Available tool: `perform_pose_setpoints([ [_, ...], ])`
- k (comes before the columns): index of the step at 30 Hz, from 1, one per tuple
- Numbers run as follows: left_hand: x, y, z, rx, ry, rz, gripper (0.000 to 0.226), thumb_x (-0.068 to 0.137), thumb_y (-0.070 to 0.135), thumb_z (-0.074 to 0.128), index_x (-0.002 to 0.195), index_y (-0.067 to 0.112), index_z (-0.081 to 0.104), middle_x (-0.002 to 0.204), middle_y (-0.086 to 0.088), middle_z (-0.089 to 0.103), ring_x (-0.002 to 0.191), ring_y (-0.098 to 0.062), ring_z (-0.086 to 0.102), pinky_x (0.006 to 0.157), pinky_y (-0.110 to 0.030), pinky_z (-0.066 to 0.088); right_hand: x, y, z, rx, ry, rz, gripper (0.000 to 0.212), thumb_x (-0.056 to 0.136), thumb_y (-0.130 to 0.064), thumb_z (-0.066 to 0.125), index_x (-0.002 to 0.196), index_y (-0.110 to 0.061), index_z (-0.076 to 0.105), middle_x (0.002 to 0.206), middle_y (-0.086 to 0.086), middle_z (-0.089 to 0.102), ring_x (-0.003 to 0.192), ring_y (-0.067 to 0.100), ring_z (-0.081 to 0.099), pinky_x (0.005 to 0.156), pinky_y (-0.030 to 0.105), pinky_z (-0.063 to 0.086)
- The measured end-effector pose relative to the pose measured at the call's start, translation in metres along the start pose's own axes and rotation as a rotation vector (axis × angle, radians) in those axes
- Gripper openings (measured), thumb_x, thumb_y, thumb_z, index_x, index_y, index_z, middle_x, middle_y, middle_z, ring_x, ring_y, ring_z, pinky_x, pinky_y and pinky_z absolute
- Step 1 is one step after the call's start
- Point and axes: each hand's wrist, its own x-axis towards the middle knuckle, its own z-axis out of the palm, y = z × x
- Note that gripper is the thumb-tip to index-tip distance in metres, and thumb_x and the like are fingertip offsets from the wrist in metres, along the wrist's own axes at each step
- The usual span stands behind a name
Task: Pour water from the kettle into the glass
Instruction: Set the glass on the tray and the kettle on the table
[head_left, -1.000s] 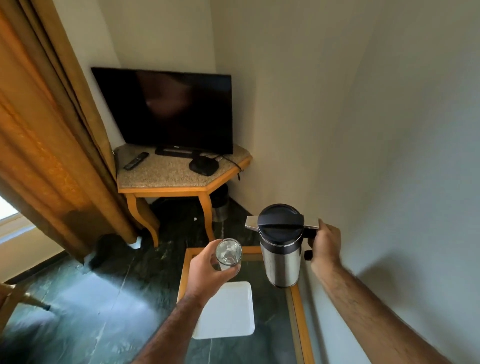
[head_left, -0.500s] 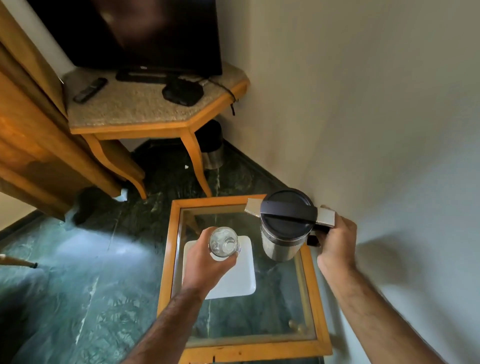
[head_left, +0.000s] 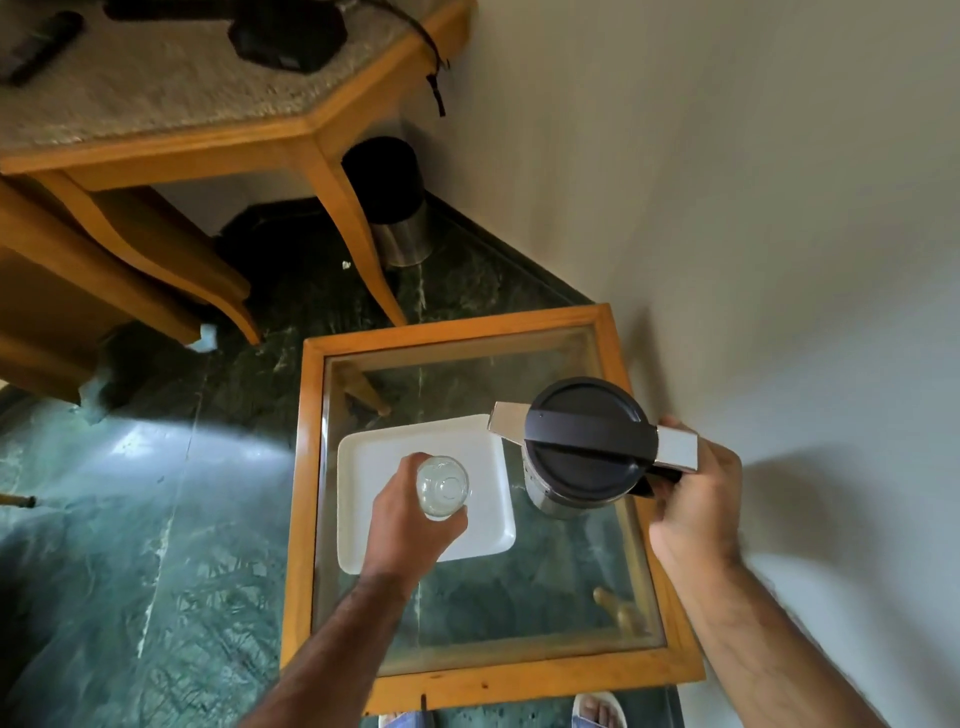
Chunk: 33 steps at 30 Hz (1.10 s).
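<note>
A steel kettle (head_left: 582, 452) with a black lid hangs upright over the right side of a glass-topped wooden table (head_left: 550, 680). My right hand (head_left: 693, 499) grips its handle from the right. Its spout points left toward the glass. A clear drinking glass (head_left: 442, 487), seen from above, is held upright by my left hand (head_left: 410, 519) over a white square tray (head_left: 488, 525). Glass and kettle are apart, side by side. I cannot tell whether the glass holds water.
The wall runs close along the table's right edge. A wooden corner stand (head_left: 291, 135) with a remote and a black box lies at the far left. A steel bin (head_left: 395, 208) stands beneath it. Green marble floor spreads to the left.
The view has tilted downward, so the television is out of frame and the whole glass table shows. Both hands have lowered the glass and the kettle closer to the table.
</note>
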Motion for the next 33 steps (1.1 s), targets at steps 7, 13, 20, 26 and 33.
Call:
perform_pose_setpoints([
  [7, 0.019, -0.020, 0.020, 0.029, -0.033, -0.017, 0.073, 0.067, 0.021, 0.094, 0.127, 0.021, 0.053, 0.120, 0.006, 0.064, 0.103, -0.014, 0.057, 0.086, -0.021, 0.045, 0.013, 0.017, 0.001, 0.067, 0.030, 0.013, 0.032, 0.078, -0.012, 0.054, 0.057, -0.022, 0.076, 0.050, -0.009, 0.060, 0.049, 0.008, 0.058, 0.043, 0.015, 0.041],
  [13, 0.034, -0.033, 0.033, 0.071, -0.087, -0.009, 0.073, 0.066, 0.025, 0.094, 0.125, 0.025, 0.052, 0.115, 0.013, 0.058, 0.100, -0.013, 0.057, 0.082, -0.016, 0.044, 0.028, 0.028, 0.012, 0.084, 0.028, 0.045, 0.041, 0.083, -0.004, 0.052, 0.047, -0.018, 0.063, 0.046, -0.007, 0.049, 0.046, 0.012, 0.046, 0.042, 0.020, 0.032],
  [20, 0.040, -0.042, 0.042, 0.072, -0.094, -0.025, 0.071, 0.065, 0.023, 0.094, 0.121, 0.028, 0.050, 0.114, 0.013, 0.059, 0.098, -0.014, 0.057, 0.076, -0.013, 0.042, 0.033, 0.039, 0.014, 0.046, 0.044, 0.043, 0.023, 0.087, -0.005, 0.053, 0.064, -0.007, 0.052, 0.056, 0.007, 0.046, 0.055, 0.025, 0.040, 0.051, 0.030, 0.025],
  [26, 0.041, -0.046, 0.043, 0.091, -0.098, -0.031, 0.071, 0.065, 0.021, 0.094, 0.124, 0.022, 0.053, 0.118, 0.006, 0.065, 0.098, -0.015, 0.058, 0.078, -0.015, 0.041, 0.032, 0.050, 0.010, 0.057, 0.078, 0.067, 0.043, 0.096, 0.006, 0.045, 0.065, -0.013, 0.068, 0.051, 0.000, 0.054, 0.057, 0.026, 0.046, 0.050, 0.027, 0.030],
  [33, 0.039, -0.044, 0.050, 0.097, -0.103, -0.019, 0.068, 0.064, 0.020, 0.091, 0.120, 0.027, 0.052, 0.115, 0.008, 0.066, 0.097, -0.018, 0.060, 0.074, -0.013, 0.041, 0.035, 0.054, 0.002, 0.085, 0.069, 0.049, 0.046, 0.098, 0.005, 0.045, 0.065, -0.013, 0.071, 0.054, -0.001, 0.056, 0.058, 0.021, 0.052, 0.049, 0.022, 0.038],
])
